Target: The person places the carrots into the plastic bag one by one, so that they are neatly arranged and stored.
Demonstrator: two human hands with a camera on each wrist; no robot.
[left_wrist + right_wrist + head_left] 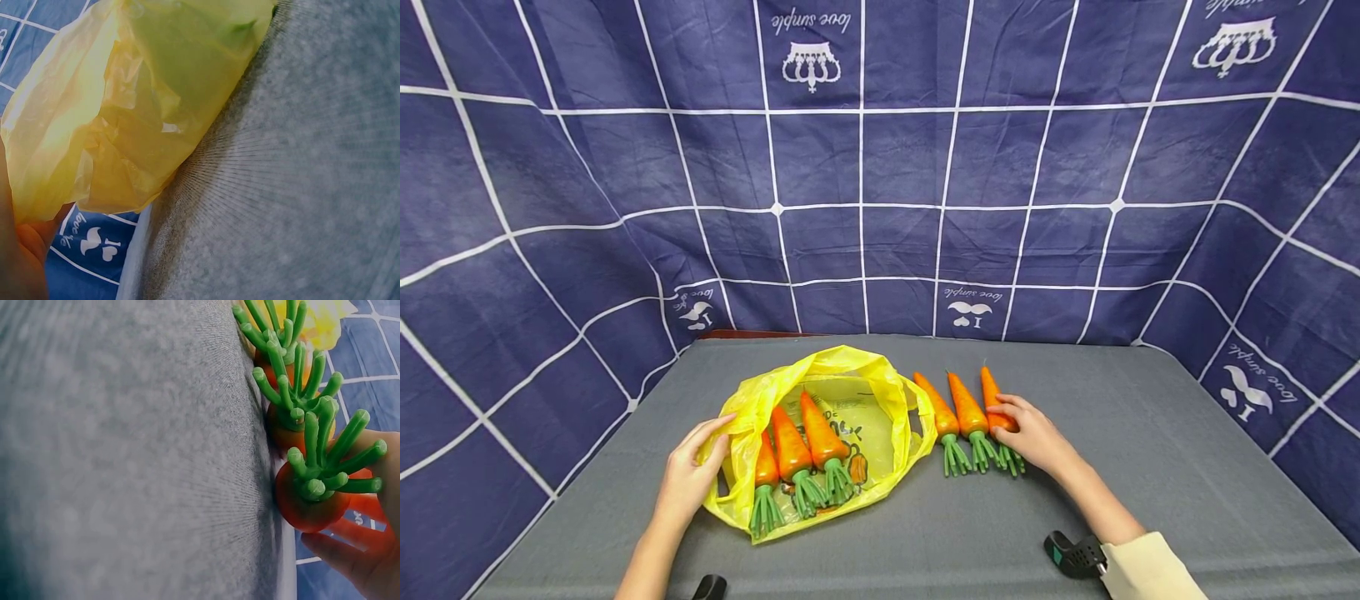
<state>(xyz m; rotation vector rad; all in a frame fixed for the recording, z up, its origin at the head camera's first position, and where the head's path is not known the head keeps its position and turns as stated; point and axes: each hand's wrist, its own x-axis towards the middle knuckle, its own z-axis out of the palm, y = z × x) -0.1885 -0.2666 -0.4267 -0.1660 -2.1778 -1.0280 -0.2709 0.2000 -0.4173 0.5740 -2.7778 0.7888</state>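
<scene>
On the left, a yellow plastic bag (831, 360) lies with its mouth spread open. Several carrots with green stalks lie in it, among them a carrot (822, 429) nearest the middle. My left hand (696, 467) grips the bag's left edge between thumb and fingers; the left wrist view shows the crumpled yellow film (144, 112) beside it. To the right of the bag lie three more carrots in a row. My right hand (1033, 433) holds the rightmost carrot (990, 385), its fingers round the orange body, with the green stalks (325, 456) pointing toward the wrist camera.
The left carrot (937, 406) of the row lies right at the bag's handle, with the middle carrot (966, 404) beside it. A grey cloth (1000, 533) covers the table. Behind and at both sides hangs a blue curtain (902, 158) with white lines.
</scene>
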